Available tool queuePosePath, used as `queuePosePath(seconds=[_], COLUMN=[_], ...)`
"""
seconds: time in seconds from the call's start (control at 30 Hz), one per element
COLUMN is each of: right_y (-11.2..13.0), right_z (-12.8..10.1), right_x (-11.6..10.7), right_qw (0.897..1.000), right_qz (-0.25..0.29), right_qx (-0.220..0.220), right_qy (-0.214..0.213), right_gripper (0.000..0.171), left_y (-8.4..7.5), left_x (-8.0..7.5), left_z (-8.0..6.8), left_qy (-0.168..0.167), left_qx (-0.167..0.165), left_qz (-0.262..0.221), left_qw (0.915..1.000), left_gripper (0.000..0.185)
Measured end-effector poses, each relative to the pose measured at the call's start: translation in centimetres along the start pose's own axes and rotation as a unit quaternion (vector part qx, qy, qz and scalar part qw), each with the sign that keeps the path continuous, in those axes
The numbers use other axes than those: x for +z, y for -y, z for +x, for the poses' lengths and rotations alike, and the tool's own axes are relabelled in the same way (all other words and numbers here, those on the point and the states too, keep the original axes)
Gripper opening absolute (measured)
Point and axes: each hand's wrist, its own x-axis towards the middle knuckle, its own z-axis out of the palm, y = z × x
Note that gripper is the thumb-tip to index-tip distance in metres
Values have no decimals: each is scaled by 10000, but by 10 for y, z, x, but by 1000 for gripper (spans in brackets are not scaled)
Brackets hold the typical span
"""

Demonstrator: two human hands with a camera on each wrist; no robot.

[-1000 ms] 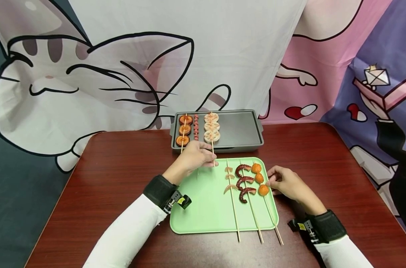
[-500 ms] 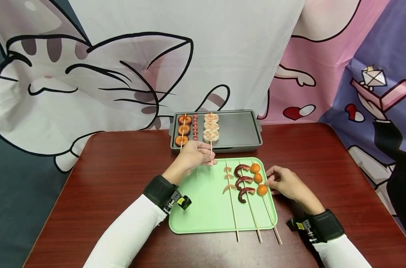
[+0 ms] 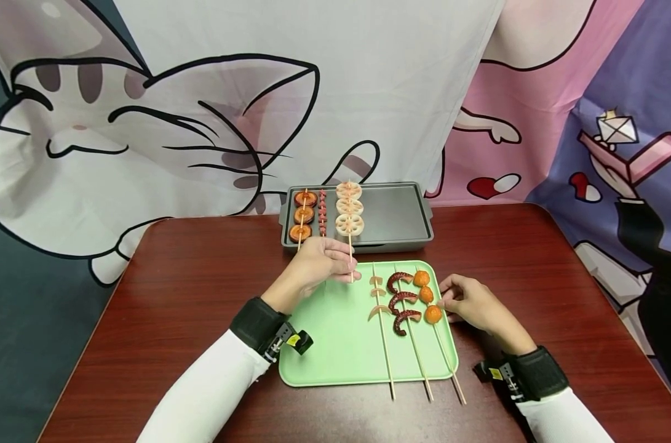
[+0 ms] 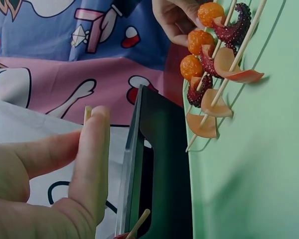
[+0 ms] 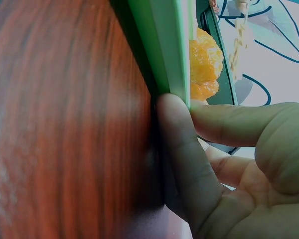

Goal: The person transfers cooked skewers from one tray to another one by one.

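My left hand (image 3: 324, 264) pinches the bare end of a lotus root skewer (image 3: 349, 207), whose pale slices hang over the grey baking pan (image 3: 396, 215). In the left wrist view, only the stick's tip shows above my thumb and finger (image 4: 92, 159). My right hand (image 3: 470, 301) grips the right rim of the green tray (image 3: 329, 344), thumb and finger on either side of it in the right wrist view. On that tray lie a skewer of orange balls (image 3: 433, 314), an octopus tentacle skewer (image 3: 406, 298) and a skewer of thin pale pinkish slices (image 3: 377, 292).
In the pan's left part lie a skewer of round brown slices (image 3: 304, 215) and a skewer of small red pieces (image 3: 322, 212). Stick ends overhang the tray's near edge. The brown table (image 3: 202, 295) meets a patterned cloth (image 3: 401, 92) behind the pan.
The lotus root skewer has risen slightly off the pan in my left hand, which has shifted a little toward me. My right hand stays on the tray's rim.
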Motion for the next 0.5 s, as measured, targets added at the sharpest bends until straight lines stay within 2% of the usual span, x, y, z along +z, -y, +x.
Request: queuePosePath(seconds=[0.5], right_y=[0], right_z=[0], right_x=[-1], right_qw=[10000], right_qz=[-26], right_qx=[-49], right_qy=[7], right_gripper=[19], left_y=[7], left_x=[-3], left_z=[-20], left_qy=[441], left_qx=[31], left_qz=[132], left_qw=[9989], left_gripper=[36])
